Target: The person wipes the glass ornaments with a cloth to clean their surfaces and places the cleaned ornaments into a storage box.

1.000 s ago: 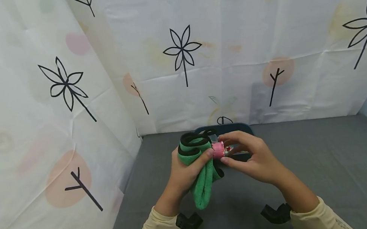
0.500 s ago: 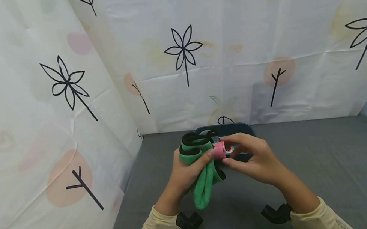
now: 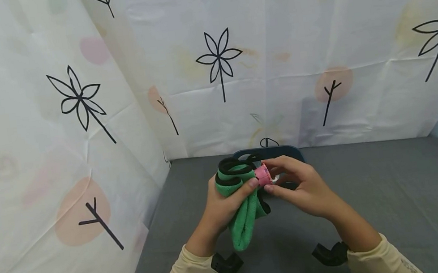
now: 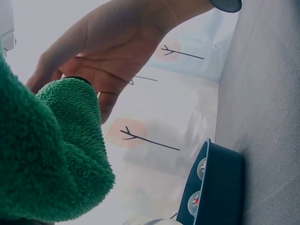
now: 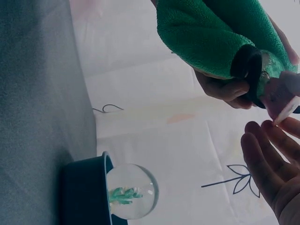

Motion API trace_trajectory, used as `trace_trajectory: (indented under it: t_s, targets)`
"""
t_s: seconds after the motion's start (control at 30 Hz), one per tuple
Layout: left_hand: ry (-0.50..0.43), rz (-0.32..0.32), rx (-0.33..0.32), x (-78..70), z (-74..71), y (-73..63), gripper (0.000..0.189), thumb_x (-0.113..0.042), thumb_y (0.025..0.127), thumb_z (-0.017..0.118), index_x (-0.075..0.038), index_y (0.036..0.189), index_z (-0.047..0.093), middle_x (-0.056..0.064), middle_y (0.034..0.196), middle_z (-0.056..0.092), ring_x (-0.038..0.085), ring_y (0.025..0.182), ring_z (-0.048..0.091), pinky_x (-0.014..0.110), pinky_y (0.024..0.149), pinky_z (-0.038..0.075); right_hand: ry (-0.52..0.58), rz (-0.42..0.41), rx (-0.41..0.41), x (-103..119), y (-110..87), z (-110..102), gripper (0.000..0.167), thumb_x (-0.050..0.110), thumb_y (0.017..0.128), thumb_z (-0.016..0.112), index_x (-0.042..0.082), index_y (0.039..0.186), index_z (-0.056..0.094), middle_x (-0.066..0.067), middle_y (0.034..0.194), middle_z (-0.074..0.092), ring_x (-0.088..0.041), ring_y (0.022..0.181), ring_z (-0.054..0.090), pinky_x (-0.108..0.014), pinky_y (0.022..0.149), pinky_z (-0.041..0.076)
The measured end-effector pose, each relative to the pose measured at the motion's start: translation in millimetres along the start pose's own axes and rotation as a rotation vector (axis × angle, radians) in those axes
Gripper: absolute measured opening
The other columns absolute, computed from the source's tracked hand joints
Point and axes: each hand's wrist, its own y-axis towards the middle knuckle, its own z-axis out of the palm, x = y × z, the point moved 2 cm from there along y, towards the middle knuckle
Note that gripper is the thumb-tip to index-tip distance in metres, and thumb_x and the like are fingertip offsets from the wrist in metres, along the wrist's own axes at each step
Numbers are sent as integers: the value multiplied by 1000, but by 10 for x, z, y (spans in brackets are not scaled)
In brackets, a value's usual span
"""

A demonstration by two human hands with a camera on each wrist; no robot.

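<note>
My left hand [image 3: 220, 204] grips a folded green cleaning cloth [image 3: 242, 226] with dark edging, its thumb lying over the front. Out of the cloth's right side pokes the pink base [image 3: 263, 175] of what looks like a small snow globe. Its other end is wrapped in the cloth and mostly hidden. My right hand [image 3: 301, 185] pinches the pink base between thumb and fingertips. Seen from the right wrist, a bit of clear surface shows beside the base [image 5: 279, 99], and several fingers [image 5: 260, 154] of the right hand reach up beneath it.
Behind the hands, a dark blue bin [image 4: 222, 183] stands on the grey tabletop [image 3: 387, 189] near the patterned backdrop. Clear globes sit in it, one with a green cactus-like figure [image 5: 124, 196], another with a red and white figure [image 4: 194, 202].
The pink base has turned and tilted slightly up to the right between the right fingers. The cloth and left hand have shifted a little to the right.
</note>
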Motion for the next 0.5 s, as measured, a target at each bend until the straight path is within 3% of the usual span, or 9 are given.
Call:
trace_trajectory:
  t_s: [0.13, 0.33, 0.4, 0.5]
  targets:
    - [-7, -8, 2, 1, 2, 4, 30, -15, 96, 80, -11, 123, 68, 6, 100, 71, 15, 82, 71, 33, 75, 65, -2, -3, -19, 14, -2, -14, 53, -9, 95, 72, 3, 145, 61, -8, 135, 63, -9, 112, 68, -25, 84, 64]
    - [-29, 0, -6, -4, -4, 16, 23, -13, 97, 79, -7, 118, 70, 5, 98, 75, 14, 78, 72, 30, 70, 64, 130, 27, -81, 21, 0, -60, 52, -12, 104, 52, 0, 154, 47, -9, 135, 46, -7, 106, 68, -32, 68, 66]
    - [-33, -7, -4, -5, -2, 16, 25, -13, 96, 79, -6, 118, 70, 5, 99, 75, 13, 79, 72, 29, 70, 63, 153, 39, -96, 19, -4, -72, 57, -13, 103, 55, 1, 157, 42, -9, 132, 45, -7, 106, 70, -35, 64, 66]
    - [-31, -16, -2, 4, -5, 12, 25, -14, 96, 80, -5, 117, 69, 4, 96, 73, 12, 78, 70, 28, 70, 63, 109, 34, -118, 24, -5, -87, 69, -16, 94, 68, 1, 155, 40, -9, 128, 50, -6, 108, 70, -27, 61, 62]
